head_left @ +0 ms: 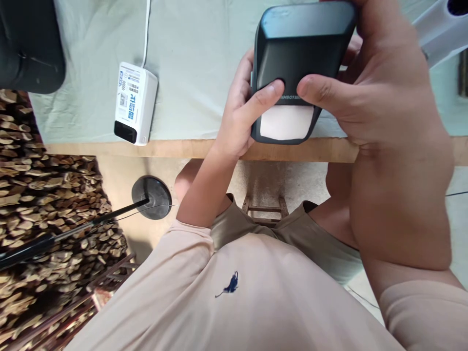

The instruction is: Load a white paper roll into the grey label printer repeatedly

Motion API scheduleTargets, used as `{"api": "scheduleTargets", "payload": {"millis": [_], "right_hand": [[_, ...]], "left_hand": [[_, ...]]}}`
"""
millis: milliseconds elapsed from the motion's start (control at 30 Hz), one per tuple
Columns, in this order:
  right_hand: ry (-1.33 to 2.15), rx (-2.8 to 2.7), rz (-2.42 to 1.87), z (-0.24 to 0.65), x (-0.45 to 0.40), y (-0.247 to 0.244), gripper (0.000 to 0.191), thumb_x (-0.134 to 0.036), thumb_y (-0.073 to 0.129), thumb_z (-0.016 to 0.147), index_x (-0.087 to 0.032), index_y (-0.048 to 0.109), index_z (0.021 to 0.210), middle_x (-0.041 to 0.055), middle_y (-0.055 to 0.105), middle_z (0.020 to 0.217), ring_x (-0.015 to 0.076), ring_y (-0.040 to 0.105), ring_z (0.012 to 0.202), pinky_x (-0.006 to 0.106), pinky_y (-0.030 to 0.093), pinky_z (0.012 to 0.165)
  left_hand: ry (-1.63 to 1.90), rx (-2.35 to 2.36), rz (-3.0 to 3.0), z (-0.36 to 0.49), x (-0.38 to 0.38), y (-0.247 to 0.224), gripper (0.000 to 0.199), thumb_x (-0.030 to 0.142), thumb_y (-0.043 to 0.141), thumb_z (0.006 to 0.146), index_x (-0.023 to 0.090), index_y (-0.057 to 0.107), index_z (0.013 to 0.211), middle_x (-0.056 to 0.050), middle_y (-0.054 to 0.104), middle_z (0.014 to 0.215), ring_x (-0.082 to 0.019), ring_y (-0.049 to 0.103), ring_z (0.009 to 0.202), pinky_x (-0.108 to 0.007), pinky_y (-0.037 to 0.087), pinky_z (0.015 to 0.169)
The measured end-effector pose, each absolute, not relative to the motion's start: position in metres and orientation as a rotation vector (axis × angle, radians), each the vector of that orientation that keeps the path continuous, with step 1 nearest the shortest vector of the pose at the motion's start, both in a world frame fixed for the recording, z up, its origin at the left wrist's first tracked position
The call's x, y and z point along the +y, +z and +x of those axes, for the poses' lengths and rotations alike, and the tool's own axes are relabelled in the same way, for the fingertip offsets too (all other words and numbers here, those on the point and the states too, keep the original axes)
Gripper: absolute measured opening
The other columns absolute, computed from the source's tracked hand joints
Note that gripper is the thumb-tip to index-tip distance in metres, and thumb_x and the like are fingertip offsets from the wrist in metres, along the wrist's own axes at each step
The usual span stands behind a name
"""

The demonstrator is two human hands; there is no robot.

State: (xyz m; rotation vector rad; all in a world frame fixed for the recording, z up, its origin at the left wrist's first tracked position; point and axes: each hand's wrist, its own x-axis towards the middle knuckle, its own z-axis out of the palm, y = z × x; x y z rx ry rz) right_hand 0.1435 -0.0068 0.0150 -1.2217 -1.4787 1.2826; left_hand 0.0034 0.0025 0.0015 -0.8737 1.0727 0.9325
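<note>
Nearest the lens, at about 2 o'clock, the right hand (387, 92) looms large, its fingers bent round the far side of a device (300, 58), their tips mostly hidden, its thumb pressed on the casing. Leftward, at 9 o'clock, split firewood (54, 195) shows rough, pale cut ends; a round black base (157, 204) sits between 8 and 9, its wide disc probably there to steady the pole (117, 212). At 10 o'clock a glossy white block (133, 102) lies label up on smooth, pale green cloth (193, 63), its cable (146, 29) running toward 11, out of the way of the hands. The left hand (237, 112) closes round the device's near side at 1 o'clock, its thumb also on the face. This two-sided hold likely keeps it level, above the wooden edge (292, 152). Matte black plastic tapers between rounded corners to a white panel (287, 122). At 2 o'clock, smooth white plastic (442, 29) angles past the right hand.
</note>
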Motion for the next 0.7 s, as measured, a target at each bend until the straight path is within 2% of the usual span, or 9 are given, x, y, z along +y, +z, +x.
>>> {"api": "scheduleTargets", "payload": {"millis": [100,167,267,367,500,600,700], "right_hand": [[1.302,-1.460,-1.207,0.144,-0.005,0.012,0.052,-0.039,0.053,0.060,-0.028,0.036,0.107,-0.0036,0.041,0.094,-0.0040,0.037,0.072,0.007,0.036,0.057],[1.341,-1.425,-1.172,0.145,-0.004,0.010,0.052,-0.039,0.054,0.060,-0.028,0.035,0.107,-0.0040,0.041,0.094,-0.0041,0.037,0.073,0.007,0.037,0.059],[1.377,-1.375,-1.169,0.148,-0.005,0.010,0.052,-0.037,0.051,0.063,-0.027,0.033,0.110,-0.0030,0.042,0.097,-0.0033,0.040,0.077,0.008,0.040,0.065],[1.379,-1.385,-1.169,0.151,-0.006,0.011,0.047,-0.034,0.046,0.068,-0.024,0.032,0.112,-0.0015,0.044,0.097,-0.0027,0.042,0.079,0.009,0.041,0.067],[1.322,-1.448,-1.159,0.153,-0.006,0.010,0.055,-0.031,0.051,0.064,-0.023,0.032,0.114,-0.0025,0.041,0.104,0.0003,0.042,0.095,0.007,0.042,0.073],[1.348,-1.534,-1.211,0.154,-0.005,0.010,0.063,-0.029,0.054,0.060,-0.028,0.028,0.117,-0.0046,0.037,0.110,0.0019,0.041,0.098,0.005,0.044,0.070],[1.361,-1.610,-1.213,0.155,-0.004,0.011,0.067,-0.026,0.055,0.058,-0.031,0.024,0.118,-0.0054,0.034,0.114,0.0034,0.040,0.102,0.005,0.046,0.071]], "left_hand": [[1.046,1.024,-0.215,0.003,0.000,0.001,0.056,0.046,0.013,0.078,0.022,0.061,0.062,-0.001,0.063,0.082,-0.014,0.038,0.115,-0.014,0.040,0.083],[1.049,0.908,0.292,0.001,-0.001,0.001,0.042,0.035,0.020,0.080,0.021,0.059,0.072,0.001,0.061,0.086,-0.016,0.036,0.117,-0.021,0.039,0.091],[1.055,0.821,0.771,-0.002,0.000,-0.001,0.031,0.024,0.025,0.080,0.019,0.054,0.088,0.001,0.058,0.090,-0.016,0.034,0.118,-0.029,0.039,0.093],[1.105,0.823,0.848,-0.003,0.002,-0.006,0.030,0.019,0.024,0.081,0.016,0.050,0.096,0.001,0.059,0.088,-0.016,0.033,0.119,-0.030,0.038,0.091],[1.090,0.768,0.854,-0.002,0.002,-0.007,0.024,0.020,0.028,0.081,0.016,0.051,0.087,0.002,0.058,0.074,-0.017,0.031,0.120,-0.033,0.039,0.091],[1.069,0.769,0.915,-0.002,0.002,-0.005,0.035,0.019,0.017,0.082,0.010,0.048,0.097,0.003,0.054,0.072,-0.018,0.032,0.118,-0.036,0.036,0.089],[1.064,0.804,0.899,-0.003,0.002,-0.006,0.028,0.020,0.026,0.081,0.016,0.050,0.094,0.001,0.057,0.072,-0.017,0.035,0.117,-0.036,0.035,0.092]]}}
